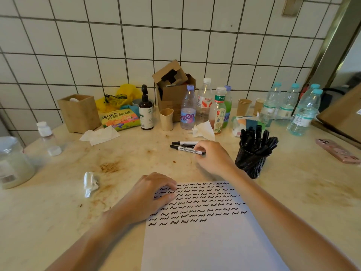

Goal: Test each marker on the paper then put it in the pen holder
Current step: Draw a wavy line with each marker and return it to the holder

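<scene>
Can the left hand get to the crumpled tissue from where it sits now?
Probably yes. The left hand rests on the paper, holding nothing, and the crumpled tissue lies just to its left on the counter with nothing between them.

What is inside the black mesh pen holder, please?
The black mesh pen holder holds many black markers, standing tilted with their ends above its rim. Their lower parts show only dimly through the mesh; the holder's bottom is hidden.
</scene>
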